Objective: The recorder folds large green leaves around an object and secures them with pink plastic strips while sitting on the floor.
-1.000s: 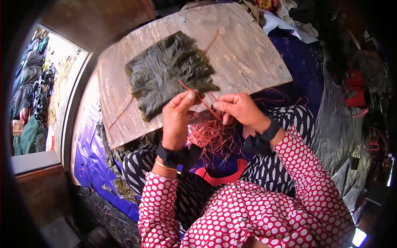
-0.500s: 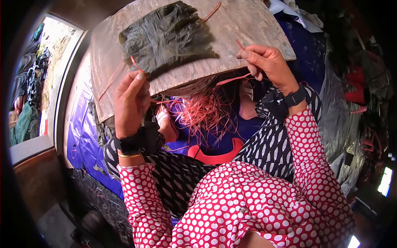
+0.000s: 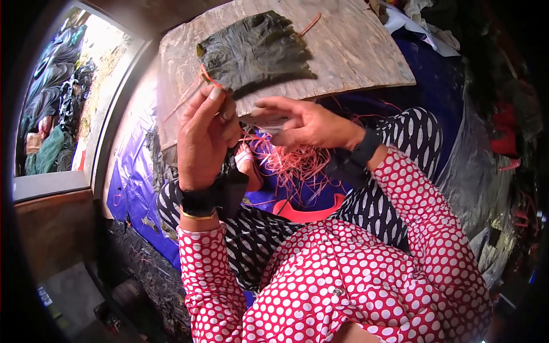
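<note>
A pinkish-red plastic strand (image 3: 207, 75) is pinched between the thumb and fingers of my left hand (image 3: 205, 128). That hand is closed, and its fingertips are by the near left corner of a wrinkled, dark greenish-black thin sheet (image 3: 257, 48). The sheet lies on a wooden board (image 3: 354, 51). My right hand (image 3: 311, 123) hovers just below the board's near edge, to the right of my left hand. Its fingers are apart, and I see nothing in them. Beneath my hands lies a tangled heap of pinkish-red strands (image 3: 297, 163), partly hidden by the right hand.
Another red strand (image 3: 310, 24) lies at the sheet's far right corner. Blue sheeting (image 3: 134, 171) covers the floor around the board. A red plastic piece (image 3: 309, 214) sits between my legs. Clear plastic (image 3: 480, 188) is heaped at right; a window frame (image 3: 117, 94) stands at left.
My right hand has swung left and opened, coming close to my left hand; the strand end it pinched is no longer seen there. The view has shifted slightly.
</note>
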### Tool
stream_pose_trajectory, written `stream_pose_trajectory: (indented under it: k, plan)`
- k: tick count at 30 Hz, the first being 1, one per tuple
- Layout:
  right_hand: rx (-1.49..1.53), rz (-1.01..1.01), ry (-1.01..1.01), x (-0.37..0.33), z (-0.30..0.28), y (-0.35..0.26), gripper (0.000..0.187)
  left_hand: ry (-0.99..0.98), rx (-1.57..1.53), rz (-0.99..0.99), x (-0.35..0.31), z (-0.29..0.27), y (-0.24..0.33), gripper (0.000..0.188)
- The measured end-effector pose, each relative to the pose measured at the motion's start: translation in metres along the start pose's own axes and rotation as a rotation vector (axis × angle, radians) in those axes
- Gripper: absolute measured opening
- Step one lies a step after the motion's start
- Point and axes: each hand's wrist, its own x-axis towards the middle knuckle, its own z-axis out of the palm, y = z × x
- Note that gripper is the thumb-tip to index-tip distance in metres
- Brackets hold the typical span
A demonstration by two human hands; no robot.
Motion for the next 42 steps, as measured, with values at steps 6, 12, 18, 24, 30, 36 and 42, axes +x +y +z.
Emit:
stream_pose_trajectory:
  k: [6,12,18,24,30,36,42]
  plan:
    - [-0.037,0.147,0.016,-0.005,-0.004,-0.02,0.022,-0.007,-0.011,0.124,-0.002,0.002,0.026,0.014]
    - [-0.256,0.252,0.271,-0.03,-0.073,-0.027,0.016,0.088,0.005,0.201,-0.003,-0.099,0.04,0.021]
    - [-0.41,0.311,0.327,-0.051,-0.12,-0.022,0.017,0.211,-0.111,0.113,0.004,-0.158,0.019,0.015]
    - [-0.52,0.364,0.524,-0.066,-0.143,-0.029,0.016,0.317,-0.031,0.015,0.011,-0.156,-0.008,0.015]
    - [-0.516,0.363,0.569,-0.059,-0.161,-0.024,0.019,0.328,-0.046,-0.076,0.004,-0.17,-0.027,0.014]
    - [-0.571,0.48,0.692,-0.064,-0.172,-0.024,0.018,0.341,-0.002,-0.06,0.007,-0.162,-0.036,0.01]
    - [-0.598,0.506,0.586,-0.073,-0.168,-0.019,0.017,0.401,0.185,-0.084,0.008,-0.162,-0.028,0.015]
